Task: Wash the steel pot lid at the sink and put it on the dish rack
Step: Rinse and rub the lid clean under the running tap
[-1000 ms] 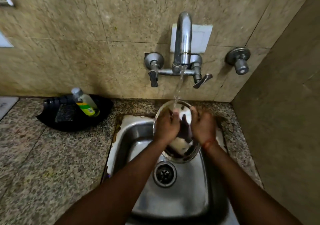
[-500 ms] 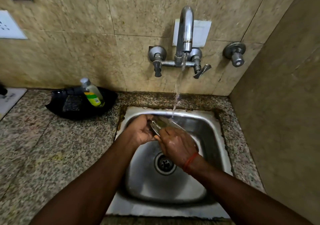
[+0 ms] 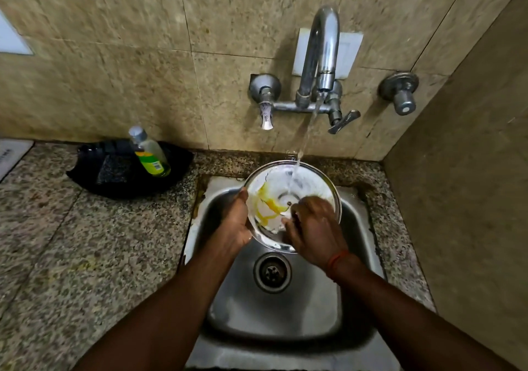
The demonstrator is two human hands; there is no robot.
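Head camera view, looking down: a round steel pot lid is held tilted over the back of a steel sink, at the centre of the frame, its inner side facing up with white suds and yellow streaks. Water from the curved wall tap above it falls onto the lid's middle. At the lid's left rim, the left hand has its fingers curled round the edge, gripping it. On the lid's lower right, the right hand lies with fingers bent and close together, pressed against the inside; whether they hold anything cannot be told. Left of the sink, on the speckled granite surface, a black tray holds a tilted dish soap bottle.
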